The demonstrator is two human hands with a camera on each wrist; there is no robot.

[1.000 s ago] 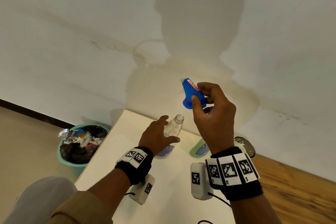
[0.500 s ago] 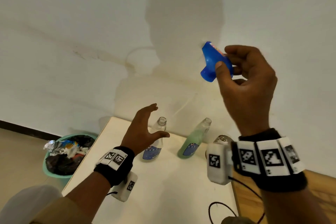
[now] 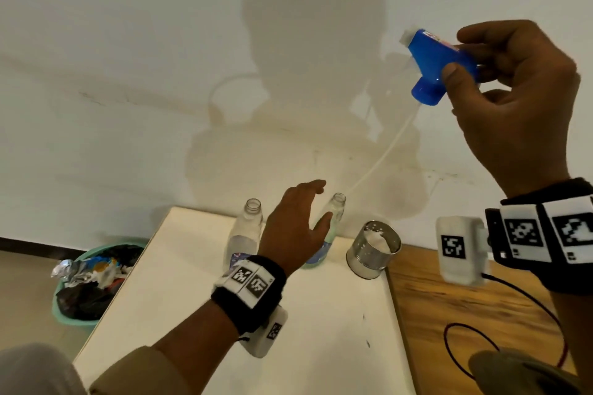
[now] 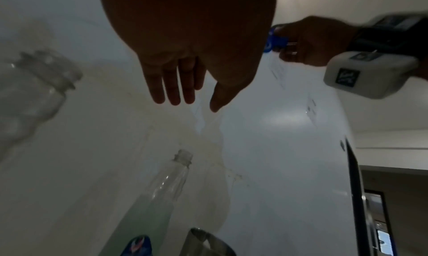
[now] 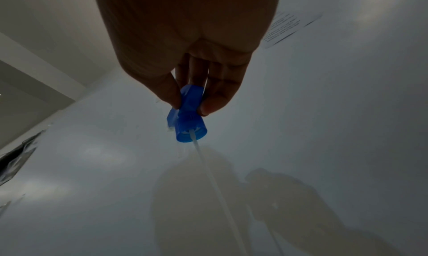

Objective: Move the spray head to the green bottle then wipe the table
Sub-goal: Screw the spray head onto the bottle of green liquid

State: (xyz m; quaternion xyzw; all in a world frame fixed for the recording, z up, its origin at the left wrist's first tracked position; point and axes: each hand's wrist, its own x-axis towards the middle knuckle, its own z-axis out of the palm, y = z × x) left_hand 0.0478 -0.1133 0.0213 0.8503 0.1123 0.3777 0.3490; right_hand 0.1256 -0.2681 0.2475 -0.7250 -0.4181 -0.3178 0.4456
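**Spray head held high, its tube tip at the green bottle's mouth**

The right hand (image 3: 516,106) is raised at about 2 o'clock in the head view, well above the worktop (image 3: 321,314). Its thumb and fingers (image 5: 214,102) are clamped on the blue spray head (image 3: 434,66), pinching the body from both sides, with the screw collar pointing down and to the left. A thin white dip tube (image 3: 382,157) runs from the collar toward 7 o'clock; its lower end lies right at the open mouth of the green bottle (image 3: 333,205), though whether the tip is inside the neck cannot be told.

The left hand (image 3: 295,231) hovers low over the worktop, just in front of the green bottle and covering much of its body. Its fingers (image 4: 171,87) are straight and loosely together, the thumb set apart, and they hold nothing; whether the thumb touches the bottle cannot be told.

The green bottle stands upright near the far edge of the worktop, at about 12 o'clock from the left hand. Just beside it, at its 9 o'clock, stands a clear bottle (image 3: 248,228), also open at the top. At the green bottle's 3 o'clock a shiny metal cup (image 3: 372,250) holding something white sits on the worktop's right edge. A green bin (image 3: 64,314) full of rubbish stands on the floor at 8 o'clock from the bottles.
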